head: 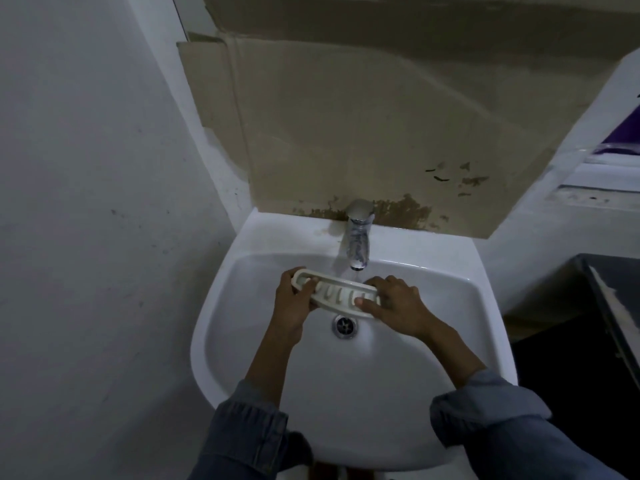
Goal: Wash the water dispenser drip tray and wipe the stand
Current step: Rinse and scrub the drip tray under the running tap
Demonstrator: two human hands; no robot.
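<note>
Both hands hold the white slotted drip tray [337,293] over the sink [450,299] under the running tap [358,237], left hand [292,301] gripping its left end, thumb on top, right hand [398,304] clasping its right end, fingers curled over the far rim.

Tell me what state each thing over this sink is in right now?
Cream slotted plastic drip tray: held over the basin, under the spout.
Chrome tap: running.
White ceramic sink: drain unplugged.
Left hand: gripping the tray's left end.
Right hand: gripping its right end.
Brown cardboard sheet: water-stained along the bottom.
</note>
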